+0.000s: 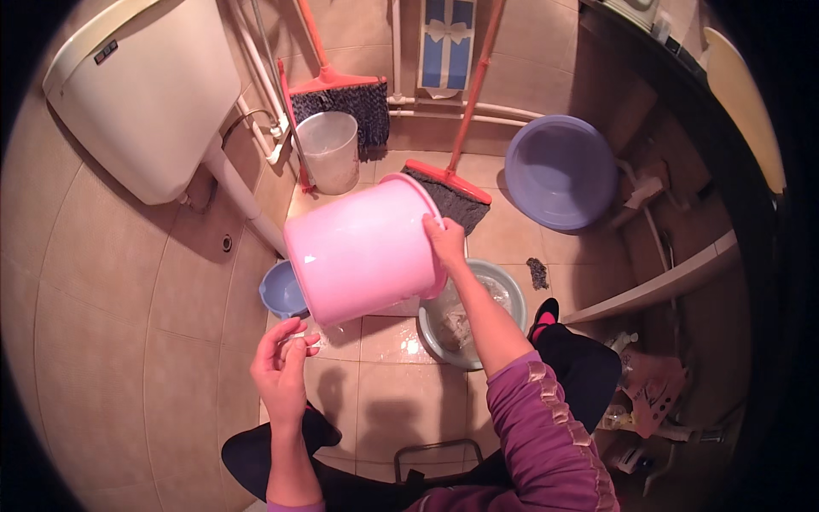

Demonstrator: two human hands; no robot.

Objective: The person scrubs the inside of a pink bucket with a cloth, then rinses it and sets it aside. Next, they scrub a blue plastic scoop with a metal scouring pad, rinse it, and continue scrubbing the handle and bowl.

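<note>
My right hand (pixel 446 242) grips the rim of a pink plastic bucket (pixel 365 249), which is tipped on its side in the air, its base towards the left. Just below the base is my left hand (pixel 285 365), raised with its fingers curled and apart, holding nothing that I can see. Under my right forearm a grey-green basin (pixel 519 313) stands on the wet tiles with water and a wet, pale cloth-like thing (pixel 455 326) in it. Partly hidden behind the bucket's base is a small blue basin (pixel 279 287).
A translucent bucket (pixel 333 153), a striped mop (pixel 371 115) and a grey mop (pixel 451 192) stand at the back. A purple basin (pixel 562 173) is at the back right. The toilet cistern (pixel 147 96) juts out at left; a grey scrap (pixel 537 274) lies near my foot.
</note>
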